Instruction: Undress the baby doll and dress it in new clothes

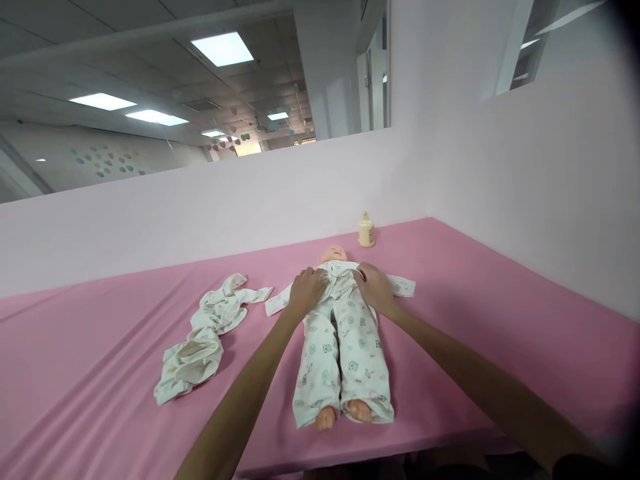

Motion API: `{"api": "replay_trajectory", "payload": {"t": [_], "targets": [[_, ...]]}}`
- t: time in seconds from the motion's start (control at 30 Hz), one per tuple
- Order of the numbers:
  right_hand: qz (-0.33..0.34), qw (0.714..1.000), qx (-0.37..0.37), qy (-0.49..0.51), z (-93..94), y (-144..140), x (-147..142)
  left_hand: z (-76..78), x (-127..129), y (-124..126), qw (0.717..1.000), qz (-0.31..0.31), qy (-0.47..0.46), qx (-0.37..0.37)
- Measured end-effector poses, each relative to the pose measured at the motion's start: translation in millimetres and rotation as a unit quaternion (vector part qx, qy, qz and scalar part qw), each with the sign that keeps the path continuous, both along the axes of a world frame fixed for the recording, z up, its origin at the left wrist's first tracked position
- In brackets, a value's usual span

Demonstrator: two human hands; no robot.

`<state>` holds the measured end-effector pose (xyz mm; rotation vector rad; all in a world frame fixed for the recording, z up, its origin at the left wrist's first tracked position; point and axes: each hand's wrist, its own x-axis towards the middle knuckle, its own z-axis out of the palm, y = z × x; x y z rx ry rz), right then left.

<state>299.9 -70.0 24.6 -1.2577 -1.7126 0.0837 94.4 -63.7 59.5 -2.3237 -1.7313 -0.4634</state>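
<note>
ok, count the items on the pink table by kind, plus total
Baby doll: 1, lying on its back, dressed
Loose garment: 1, crumpled beside it
Bottle: 1, upright near the wall
Total: 3

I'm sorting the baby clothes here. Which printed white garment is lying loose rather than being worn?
The crumpled garment left of the doll lies loose on the pink table. The other is on the doll, under the left hand and right hand.
</note>
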Motion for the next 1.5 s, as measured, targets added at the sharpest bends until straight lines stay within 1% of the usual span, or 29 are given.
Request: {"api": "replay_trajectory", "payload": {"t": [0.07,0.17,0.27,0.3,0.33,0.43,0.5,0.57,0.63,0.7,0.77,0.8,0.9,0.97,1.07,1.13,1.23,1.27,1.33,1.4,1.5], "targets": [[-0.004,0.999,0.024,0.042,7.8,-1.1,-4.0,1.9,3.0,0.3,1.0,-0.018,-0.009,-0.022],[-0.001,0.997,0.028,0.069,14.9,-6.3,-5.8,5.6,4.5,-13.5,0.996,-0.044,-0.047,-0.064],[0.015,0.999,0.03,0.031,13.1,-15.8,-4.3,4.9,-2.3,-38.2,0.993,-0.09,-0.033,-0.066],[0.021,0.999,0.04,0.009,10.2,-20.0,-3.4,3.2,-5.7,-46.4,0.994,-0.092,-0.018,-0.057],[0.025,0.998,0.053,-0.016,6.2,-24.4,-2.5,1.1,-9.2,-53.6,0.995,-0.084,-0.004,-0.046],[0.038,0.989,0.095,-0.104,-10.0,-37.8,-0.6,-5.7,-18.2,-67.0,0.999,-0.014,0.035,-0.024],[0.055,0.976,0.123,-0.169,-21.0,-45.0,-0.2,-8.5,-21.9,-70.0,0.998,0.018,0.057,-0.014],[0.072,0.961,0.149,-0.222,-28.8,-50.0,-0.5,-9.8,-23.3,-71.9,0.998,0.027,0.061,0.016],[0.065,0.954,0.168,-0.241,-32.2,-53.2,-1.2,-10.6,-22.9,-74.7,0.997,0.017,0.045,0.056],[0.053,0.956,0.171,-0.234,-32.5,-55.4,-2.3,-11.5,-21.2,-78.2,0.997,-0.024,0.027,0.072],[0.054,0.958,0.165,-0.228,-31.8,-57.0,-3.9,-12.3,-19.7,-80.3,0.996,-0.068,-0.002,0.062],[0.06,0.959,0.161,-0.228,-31.8,-57.4,-4.7,-12.6,-19.3,-80.3,0.995,-0.077,-0.029,0.052],[0.072,0.962,0.146,-0.22,-34.3,-56.8,-6.0,-13.1,-21.1,-76.9,0.99,-0.061,-0.127,0.01],[0.07,0.966,0.139,-0.205,-37.5,-55.3,-4.7,-13.7,-23.5,-73.7,0.989,-0.056,-0.139,-0.015],[0.064,0.973,0.128,-0.183,-40.8,-54.8,-1.7,-14.6,-25.6,-69.8,0.991,-0.059,-0.121,-0.015],[0.048,0.977,0.133,-0.162,-39.6,-57.3,-2.8,-13.4,-25.2,-66.6,0.986,-0.053,-0.16,0.003],[0.031,0.973,0.174,-0.15,-30.4,-63.5,-16.2,-7.4,-22.6,-59.1,0.968,-0.027,-0.246,0.039],[0.037,0.966,0.191,-0.168,-25.8,-64.9,-23.9,-4.7,-21.5,-56.4,0.963,-0.02,-0.266,0.044],[0.061,0.945,0.216,-0.237,-15.7,-64.1,-41.3,0.0,-19.3,-51.7,0.955,-0.018,-0.291,0.045],[0.077,0.92,0.221,-0.313,-6.4,-57.4,-56.0,2.5,-17.9,-49.0,0.951,-0.029,-0.304,0.043],[0.078,0.893,0.215,-0.388,3.3,-39.1,-61.7,1.5,-19.3,-49.0,0.949,-0.044,-0.307,0.061]]}}
